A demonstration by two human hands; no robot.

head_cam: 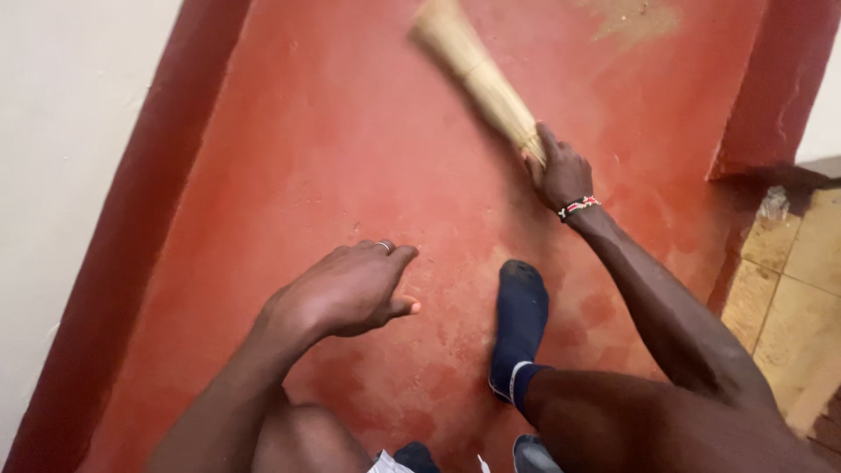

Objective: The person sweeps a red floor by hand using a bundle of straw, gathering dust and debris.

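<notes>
My right hand (561,175) grips the bound end of a straw hand broom (477,74). Its pale bristles reach up and to the left over the red floor (350,140) and look blurred. A beaded band circles that wrist. My left hand (346,289) hangs above the floor near the middle, holding nothing, with its fingers loosely curled and a ring on one finger. My foot in a dark blue sock (519,328) stands on the floor between the two arms.
A white wall (61,149) with a dark red skirting runs down the left side. Another red skirting (775,79) stands at the upper right. Yellowish tiles (788,280) begin at the right edge. A pale dusty patch (635,17) lies at the top.
</notes>
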